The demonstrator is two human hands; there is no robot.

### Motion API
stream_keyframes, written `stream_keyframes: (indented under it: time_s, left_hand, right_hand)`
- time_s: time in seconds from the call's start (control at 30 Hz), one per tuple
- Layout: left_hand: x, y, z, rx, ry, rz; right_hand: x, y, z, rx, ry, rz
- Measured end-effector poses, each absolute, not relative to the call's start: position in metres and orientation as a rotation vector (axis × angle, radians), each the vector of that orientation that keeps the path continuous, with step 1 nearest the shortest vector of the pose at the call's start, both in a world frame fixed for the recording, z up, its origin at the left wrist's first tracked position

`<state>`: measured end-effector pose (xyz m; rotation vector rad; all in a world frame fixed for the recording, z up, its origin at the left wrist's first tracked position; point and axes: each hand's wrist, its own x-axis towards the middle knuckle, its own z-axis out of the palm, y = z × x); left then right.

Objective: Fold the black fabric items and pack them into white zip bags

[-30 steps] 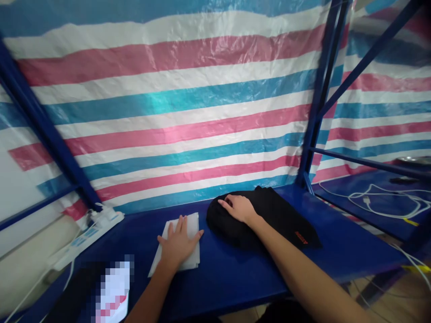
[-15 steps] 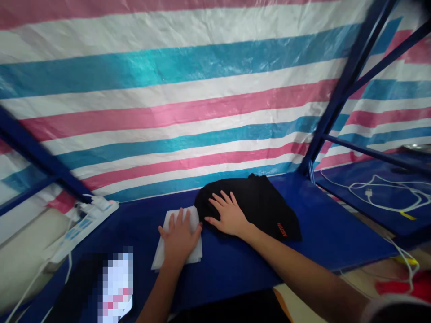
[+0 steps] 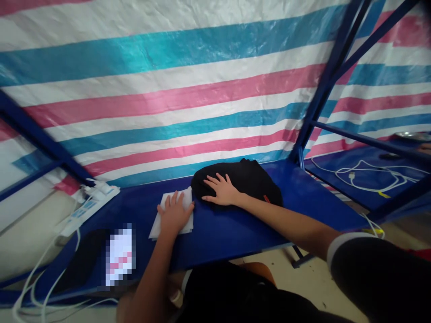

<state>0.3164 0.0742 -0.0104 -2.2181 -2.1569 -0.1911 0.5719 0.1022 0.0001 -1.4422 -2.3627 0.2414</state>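
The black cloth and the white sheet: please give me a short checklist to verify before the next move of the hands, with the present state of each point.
1. Right hand lies flat on the black cloth: ok.
2. Left hand lies flat on the white sheet: ok.
3. Cloth lies wholly on the blue table, away from the near edge: ok.
4. Sheet and cloth are apart, not overlapping: cannot tell; their edges meet near the right thumb.
5. Power strip and its cables lie clear of both hands: ok.
6. Cloth is folded evenly: cannot tell; it looks bunched.
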Motion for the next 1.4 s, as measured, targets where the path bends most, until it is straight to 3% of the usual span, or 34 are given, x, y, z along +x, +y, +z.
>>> stream_keyframes:
  time_s: [0.53,1.1,1.4]
  left_hand:
    - [0.313,0.073,-0.013,-2.236,-2.178,-0.271]
    - [0.315,0.083,-0.005,-2.426,-2.002,-0.347]
    - [0.315,0.084,-0.002,-2.278,-1.990,-0.367]
  right_hand:
    - [0.578,0.089,0.001,-1.286,-2.158,-0.059]
    - [0.567,0.108,-0.004,-1.296,-2.349,-0.001]
    - [0.569,0.086,0.002,-0.997,-2.239,-0.077]
